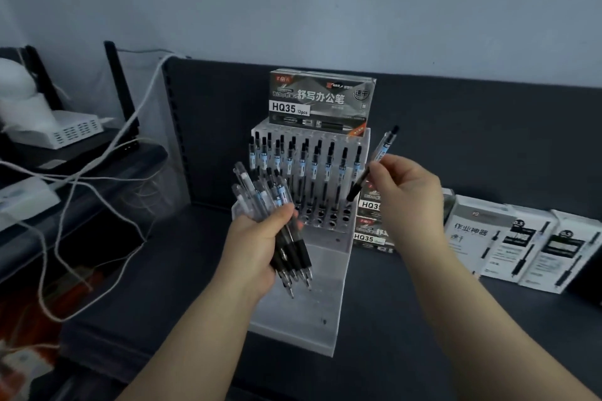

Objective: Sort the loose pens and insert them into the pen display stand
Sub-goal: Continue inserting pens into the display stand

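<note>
While the stand (306, 303) is only part-filled, the step in hand reads as insertion, one pen at a time.

Head view (sole view).

1. Stand: clear tiered acrylic, on the dark shelf (407, 319), centre of frame. Rear rows carry upright pens (314, 163), clickers up. Front row shows holes (333, 215), several unfilled.

2. Left hand (257, 247): fingers curled round a bundle (277, 225) of loose pens, tips pointing down, clickers fanned up-left. Held before the stand's left side, above its low front step. Count cannot be told.

3. Right hand (404, 195): thumb and fingers pinch one pen (374, 163) at mid-barrel. It is tilted, black grip end down-left, clicker up-right. Its tip hangs near the stand's right edge and the free holes, not in one.

4. Box (321, 101), marked HQ35, on top of the stand. More boxes (371, 233) are stacked just right of the stand, partly behind the right hand. White packs (508, 238) stand further right. Cables (97, 179) lie at left, well apart.

Judgement: task partway, with a handful left to place. The next move calls for turning the pen upright, setting its tip over a free hole, then lowering it straight. A tilted entry would likely catch the rim or knock neighbours. The bundle wants holding clear of the rows.
</note>
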